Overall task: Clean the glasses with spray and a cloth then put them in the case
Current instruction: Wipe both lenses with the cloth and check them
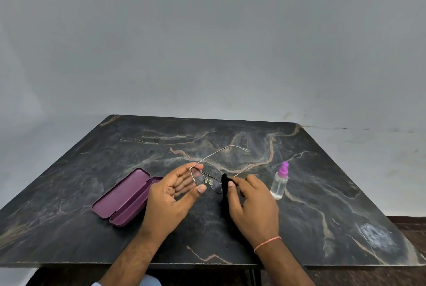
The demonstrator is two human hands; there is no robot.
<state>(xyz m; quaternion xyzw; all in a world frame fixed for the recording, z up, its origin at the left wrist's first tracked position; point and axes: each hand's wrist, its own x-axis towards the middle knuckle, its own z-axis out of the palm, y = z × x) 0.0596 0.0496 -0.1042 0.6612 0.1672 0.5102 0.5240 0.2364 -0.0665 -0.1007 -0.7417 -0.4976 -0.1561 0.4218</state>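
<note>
Thin metal-framed glasses (208,180) hang above the table with both temples unfolded and pointing away from me. My left hand (175,195) grips the frame's left lens edge between thumb and fingertips. My right hand (251,200) pinches a black cloth (225,185) over the right lens, hiding most of that lens. A purple glasses case (125,197) lies open on the table left of my left hand. A small clear spray bottle (280,182) with a purple nozzle stands upright just right of my right hand.
The dark marble-patterned table (322,216) runs to a grey wall at the back. Its front edge lies close to me, with brown floor showing at the right corner. A pale smudge marks the table's near right part.
</note>
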